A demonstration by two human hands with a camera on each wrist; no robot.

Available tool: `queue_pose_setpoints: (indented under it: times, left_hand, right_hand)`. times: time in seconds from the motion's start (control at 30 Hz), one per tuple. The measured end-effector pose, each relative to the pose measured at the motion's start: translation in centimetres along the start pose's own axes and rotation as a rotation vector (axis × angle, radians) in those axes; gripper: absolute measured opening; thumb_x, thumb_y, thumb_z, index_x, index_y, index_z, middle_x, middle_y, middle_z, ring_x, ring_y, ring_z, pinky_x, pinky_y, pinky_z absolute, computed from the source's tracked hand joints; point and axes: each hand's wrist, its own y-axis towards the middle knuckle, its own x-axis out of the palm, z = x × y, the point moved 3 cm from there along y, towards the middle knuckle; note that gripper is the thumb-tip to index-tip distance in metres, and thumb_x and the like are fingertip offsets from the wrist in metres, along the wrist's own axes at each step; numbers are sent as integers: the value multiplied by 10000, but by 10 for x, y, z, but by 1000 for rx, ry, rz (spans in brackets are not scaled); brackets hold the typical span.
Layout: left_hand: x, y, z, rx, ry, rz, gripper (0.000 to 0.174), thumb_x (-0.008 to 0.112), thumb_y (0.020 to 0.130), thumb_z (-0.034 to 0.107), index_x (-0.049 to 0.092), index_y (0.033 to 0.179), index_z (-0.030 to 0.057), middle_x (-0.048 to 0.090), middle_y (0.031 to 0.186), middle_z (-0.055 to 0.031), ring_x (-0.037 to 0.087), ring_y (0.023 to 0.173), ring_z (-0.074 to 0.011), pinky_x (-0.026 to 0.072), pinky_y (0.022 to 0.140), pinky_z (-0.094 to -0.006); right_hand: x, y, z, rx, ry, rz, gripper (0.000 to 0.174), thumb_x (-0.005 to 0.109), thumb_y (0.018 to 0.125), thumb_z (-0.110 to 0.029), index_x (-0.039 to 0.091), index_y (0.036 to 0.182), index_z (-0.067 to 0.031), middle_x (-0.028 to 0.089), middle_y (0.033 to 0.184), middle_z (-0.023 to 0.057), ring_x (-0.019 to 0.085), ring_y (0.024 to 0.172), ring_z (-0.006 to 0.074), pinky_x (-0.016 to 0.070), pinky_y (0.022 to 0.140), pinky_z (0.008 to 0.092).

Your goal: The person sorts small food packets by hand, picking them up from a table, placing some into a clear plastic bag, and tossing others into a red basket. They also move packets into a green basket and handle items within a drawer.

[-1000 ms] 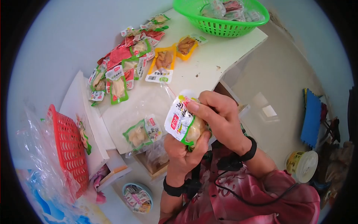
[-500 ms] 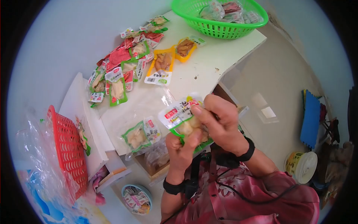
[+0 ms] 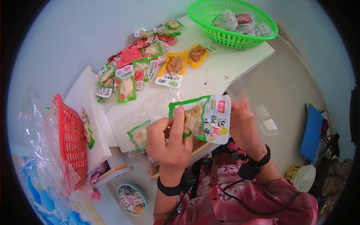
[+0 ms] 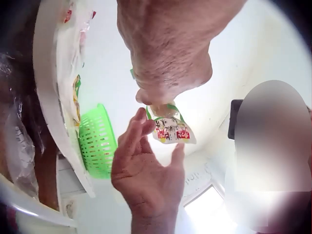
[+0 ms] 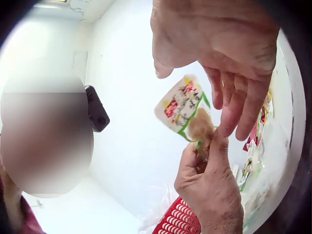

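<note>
The packet (image 3: 200, 119) is in the air over the near edge of the table (image 3: 225, 63), and I see it has swung round: its white end, up and to the left half a second ago, now points right. My left hand (image 3: 168, 144) alone pinches it, thumb on the filled end. My right hand (image 3: 245, 129), which was gripping it too, has let go; its fingers are extended beside the white end, and I can't tell whether they touch. I judge that the left now bears the packet by itself, leaving the right free for handling. Just past the left hand, a second packet (image 3: 139, 137) lies partly hidden. Farther out I have two yellow packs (image 3: 174, 65), the pile (image 3: 131, 56) and the green basket (image 3: 232, 43), holding more packs.
</note>
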Motion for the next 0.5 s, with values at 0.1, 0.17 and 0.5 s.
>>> queue_pose_setpoints:
  times: [0.1, 0.17, 0.5]
  left_hand:
    - [12, -7, -5, 84, 22, 9, 564, 706, 714, -91, 731, 1257, 59, 557, 1018, -87, 577, 865, -217, 497, 700, -311]
    - [16, -10, -8, 118, -11, 6, 557, 689, 750, -99, 712, 1285, 50, 571, 1050, -87, 572, 857, -207, 488, 684, -304]
    - [3, -22, -18, -202, 72, 69, 434, 733, 851, 11, 652, 1277, 17, 610, 1092, -105, 561, 832, -207, 460, 675, -336]
  right_hand:
    - [6, -10, -9, -37, -124, -38, 359, 614, 1049, -256, 623, 1281, 17, 693, 1195, 70, 653, 1033, 108, 542, 866, 299]
    - [-3, -5, 1, 0, -114, -5, 324, 660, 1018, -184, 630, 1270, 17, 704, 1178, 64, 662, 1011, 97, 546, 861, 285]
    - [-63, 7, 15, -31, -95, 283, 267, 664, 1014, -175, 631, 1215, -2, 728, 981, 50, 703, 792, 111, 578, 607, 251]
